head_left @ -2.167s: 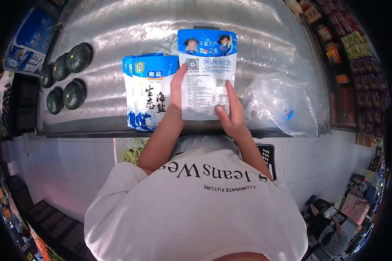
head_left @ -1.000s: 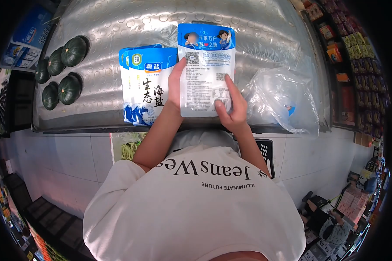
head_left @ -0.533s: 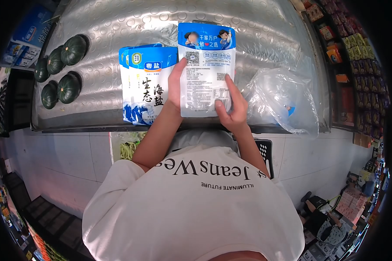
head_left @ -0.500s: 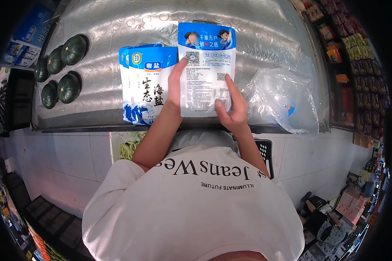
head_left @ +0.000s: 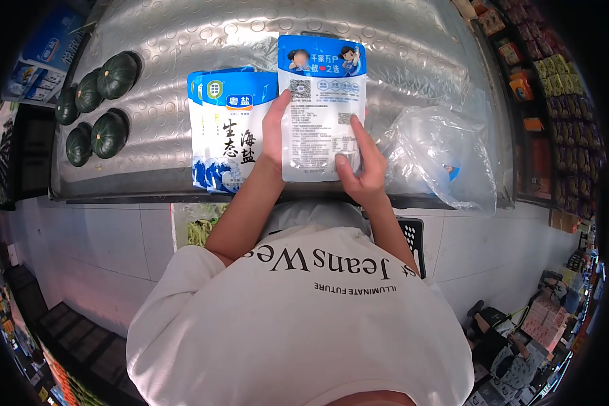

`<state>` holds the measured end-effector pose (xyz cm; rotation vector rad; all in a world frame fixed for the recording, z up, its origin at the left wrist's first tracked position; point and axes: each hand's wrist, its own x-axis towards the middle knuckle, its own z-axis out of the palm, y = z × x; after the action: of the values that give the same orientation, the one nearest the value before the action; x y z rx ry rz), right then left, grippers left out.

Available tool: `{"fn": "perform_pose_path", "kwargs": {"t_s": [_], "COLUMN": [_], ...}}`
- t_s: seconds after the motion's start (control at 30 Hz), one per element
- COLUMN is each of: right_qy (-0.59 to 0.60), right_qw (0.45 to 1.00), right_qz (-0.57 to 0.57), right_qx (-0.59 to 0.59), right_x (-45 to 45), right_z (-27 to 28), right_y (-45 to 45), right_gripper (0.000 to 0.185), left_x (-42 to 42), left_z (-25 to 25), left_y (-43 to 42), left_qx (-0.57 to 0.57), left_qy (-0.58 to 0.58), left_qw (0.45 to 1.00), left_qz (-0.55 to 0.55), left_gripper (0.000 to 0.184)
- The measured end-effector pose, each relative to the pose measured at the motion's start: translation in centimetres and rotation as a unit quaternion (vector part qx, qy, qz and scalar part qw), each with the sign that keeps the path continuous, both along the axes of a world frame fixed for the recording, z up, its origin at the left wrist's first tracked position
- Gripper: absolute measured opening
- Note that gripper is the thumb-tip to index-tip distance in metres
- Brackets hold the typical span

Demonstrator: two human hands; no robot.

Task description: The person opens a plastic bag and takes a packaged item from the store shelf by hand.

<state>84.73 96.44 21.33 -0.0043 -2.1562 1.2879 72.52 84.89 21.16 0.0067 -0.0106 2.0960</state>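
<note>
My left hand (head_left: 274,132) and my right hand (head_left: 364,169) hold a blue-and-white bag of salt (head_left: 318,128) between them, its printed back facing up at me. The left fingers pass behind its left edge. On the right, the thumb and index finger rest along the lower front, and the other fingers are hidden. Just left of it lie several like salt bags (head_left: 233,132), overlapping, front sides up. To the right, a clear plastic bag (head_left: 433,155) sits crumpled near the counter's edge, with a small blue patch inside.
The ridged metal counter (head_left: 162,40) carries several dark green squashes (head_left: 109,134) at the left. Packaged goods (head_left: 568,101) hang on a rack at the right. Below the counter, a crate of green vegetables (head_left: 199,231) stands on the tiled floor. Another person (head_left: 507,345) is at the lower right.
Both hands keep the salt bag almost exactly where it was. The whole view has shifted very slightly. The person at the lower right has changed posture a little.
</note>
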Motion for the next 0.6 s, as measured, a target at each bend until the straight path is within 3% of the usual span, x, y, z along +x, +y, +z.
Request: {"fn": "perform_pose_path", "kwargs": {"t_s": [0.6], "right_qy": [0.005], "right_qw": [1.000], "right_qz": [0.004], "right_qx": [-0.003], "right_x": [0.04], "right_z": [-0.23], "right_y": [0.03], "right_gripper": [0.053], "left_x": [0.00], "left_z": [-0.33], "left_y": [-0.22], "left_qx": [-0.073], "left_qy": [0.015], "left_qw": [0.997], "left_qz": [0.031], "left_gripper": [0.052]}}
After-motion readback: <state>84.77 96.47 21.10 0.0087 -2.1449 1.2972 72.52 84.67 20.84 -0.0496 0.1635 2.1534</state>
